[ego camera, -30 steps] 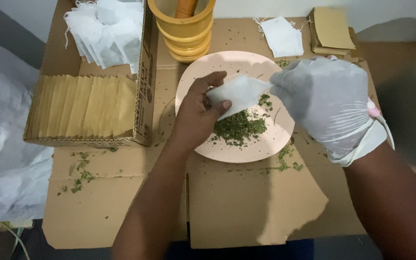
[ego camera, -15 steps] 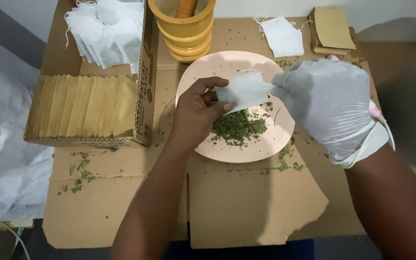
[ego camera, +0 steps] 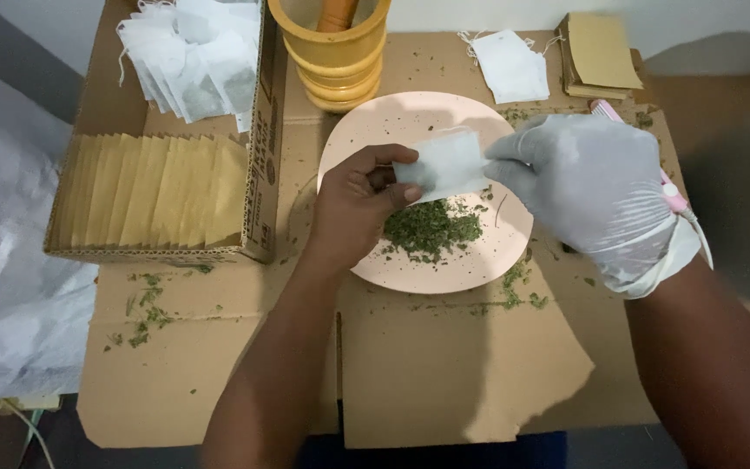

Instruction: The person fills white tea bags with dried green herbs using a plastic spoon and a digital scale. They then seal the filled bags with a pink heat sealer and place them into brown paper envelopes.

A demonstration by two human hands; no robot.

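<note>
A small white paper tea bag is held flat above a pale pink plate. My bare left hand pinches its left edge between thumb and fingers. My right hand, in a white glove, grips its right edge. Directly under the bag a pile of chopped green dried herb lies on the plate.
A cardboard box at the left holds tan envelopes and empty white bags. A yellow mortar with a wooden pestle stands behind the plate. Another white bag and stacked tan envelopes lie at the back right. Herb crumbs dot the cardboard sheet.
Both hands have turned and levelled the tea bag slightly over the plate; the bag sits a little lower and flatter than before. Nothing else has moved.
</note>
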